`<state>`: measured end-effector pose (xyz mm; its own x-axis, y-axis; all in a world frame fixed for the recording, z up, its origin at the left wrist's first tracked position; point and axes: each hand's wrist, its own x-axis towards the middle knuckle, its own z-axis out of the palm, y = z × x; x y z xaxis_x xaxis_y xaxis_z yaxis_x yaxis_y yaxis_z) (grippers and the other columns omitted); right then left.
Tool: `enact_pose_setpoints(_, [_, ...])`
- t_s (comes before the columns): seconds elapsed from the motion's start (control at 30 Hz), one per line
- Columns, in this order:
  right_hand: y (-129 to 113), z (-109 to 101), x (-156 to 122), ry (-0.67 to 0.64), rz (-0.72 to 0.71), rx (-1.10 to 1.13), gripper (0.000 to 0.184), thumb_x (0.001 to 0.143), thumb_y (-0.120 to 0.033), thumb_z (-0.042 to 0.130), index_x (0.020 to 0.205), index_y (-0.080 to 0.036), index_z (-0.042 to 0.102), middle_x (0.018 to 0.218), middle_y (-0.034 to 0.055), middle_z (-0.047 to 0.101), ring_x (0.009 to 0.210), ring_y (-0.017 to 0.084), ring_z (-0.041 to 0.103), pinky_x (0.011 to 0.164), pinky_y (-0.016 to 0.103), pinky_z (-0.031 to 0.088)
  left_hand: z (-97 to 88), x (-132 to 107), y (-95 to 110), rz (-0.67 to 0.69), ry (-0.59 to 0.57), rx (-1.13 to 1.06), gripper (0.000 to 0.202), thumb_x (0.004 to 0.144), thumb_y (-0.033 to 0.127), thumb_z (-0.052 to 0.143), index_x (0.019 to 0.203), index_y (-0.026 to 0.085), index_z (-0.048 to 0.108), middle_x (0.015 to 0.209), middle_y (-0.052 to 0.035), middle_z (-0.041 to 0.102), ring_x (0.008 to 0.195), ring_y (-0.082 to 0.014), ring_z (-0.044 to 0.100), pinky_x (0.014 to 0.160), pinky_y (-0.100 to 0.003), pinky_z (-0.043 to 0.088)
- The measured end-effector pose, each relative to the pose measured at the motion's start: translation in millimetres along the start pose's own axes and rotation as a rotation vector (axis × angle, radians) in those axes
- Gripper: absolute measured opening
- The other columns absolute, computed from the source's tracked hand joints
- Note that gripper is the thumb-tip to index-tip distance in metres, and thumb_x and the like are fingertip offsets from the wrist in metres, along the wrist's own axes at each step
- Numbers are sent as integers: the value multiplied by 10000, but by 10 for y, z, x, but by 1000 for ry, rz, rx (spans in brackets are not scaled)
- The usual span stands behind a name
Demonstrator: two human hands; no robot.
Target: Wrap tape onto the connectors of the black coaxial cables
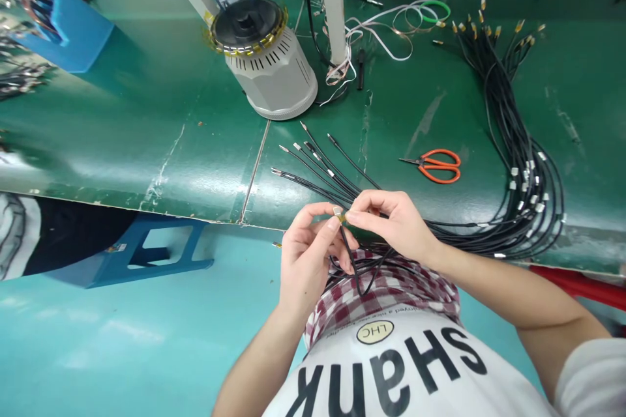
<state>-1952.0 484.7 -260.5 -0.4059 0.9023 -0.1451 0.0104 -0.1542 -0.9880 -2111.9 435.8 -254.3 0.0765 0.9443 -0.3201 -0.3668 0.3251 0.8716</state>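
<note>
Light is bright and diffuse; pale glare streaks the glossy turquoise floor (147,326), lower left, and the shiny green tabletop (161,124), far left; edges look stretched.

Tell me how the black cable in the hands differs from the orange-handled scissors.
The cable is held up at its end, at the fingers of the left hand and right hand, while the scissors lie untouched on the green tabletop. The cable is black with yellow at its end; the scissors have orange handles and dark blades. The cable bends, whereas the scissors' blades are straight.
</note>
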Motion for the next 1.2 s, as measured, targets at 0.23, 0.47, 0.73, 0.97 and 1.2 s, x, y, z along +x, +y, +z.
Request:
enact_pose_setpoints(0.23, [32, -31, 13, 18, -94, -113, 157, 895, -255, 644, 792, -168, 724, 786, 14, 681, 713, 130, 545, 643, 286, 373, -22, 12, -12, -65, 38, -52, 295, 811, 232, 749, 998, 204, 522, 654, 19, 672, 384, -75, 508, 363, -172, 469])
enact_pose_setpoints(0.47, [66, -15, 39, 38, -120, -107, 130, 871, -262, 683, 812, -167, 750, 780, 23, 690, 705, 129, 552, 644, 283, 393, -58, 33, -48, -172, 61, -137, 246, 752, 251, 800, 821, 147, 588, 637, -4, 671, 386, -66, 506, 365, -177, 476])
enact_pose_setpoints(0.73, [69, 20, 85, 8, -51, 1, 147, 850, -293, 717, 829, -164, 784, 803, 27, 704, 747, 131, 604, 680, 266, 435, -74, 22, -70, -206, 61, -207, 217, 763, 246, 791, 808, 132, 612, 672, -7, 663, 430, -52, 487, 387, -162, 469])
enact_pose_setpoints(0.97, [60, 33, 102, -13, -46, -26, 125, 860, -242, 695, 818, -165, 784, 784, 14, 702, 711, 111, 580, 639, 246, 408, -109, 26, -107, -204, 22, -236, 159, 837, 235, 726, 817, 129, 609, 700, -13, 648, 475, -52, 458, 407, -154, 434])
enact_pose_setpoints(1.2, [74, 22, 155, -60, 7, 16, 133, 850, -253, 698, 825, -150, 778, 813, 36, 702, 754, 139, 622, 706, 264, 460, -157, 31, -167, -220, 6, -268, 122, 857, 228, 712, 861, 128, 644, 695, -12, 636, 521, -44, 466, 494, -146, 378])
